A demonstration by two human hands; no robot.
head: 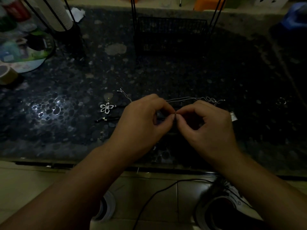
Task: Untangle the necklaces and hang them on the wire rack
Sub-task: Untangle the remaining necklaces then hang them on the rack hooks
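Tangled necklaces lie on the dark speckled table (66, 100). A thin silver chain (187, 98) runs behind my hands, knotted at its right end. A silver flower pendant (107, 107) on a dark cord lies left of my left hand. My left hand (142, 120) and right hand (207, 123) meet fingertip to fingertip at the middle, each pinching a dark cord that I can barely make out. The black wire rack (171, 30) stands at the back of the table, past my hands.
A black stand with a white roll (58, 15) rises at the back left. Beside it lie a round printed disc (25, 52) and a tape roll (6, 74). A small silver piece (233, 116) sits right of my right hand. Shoes and a cable are on the floor.
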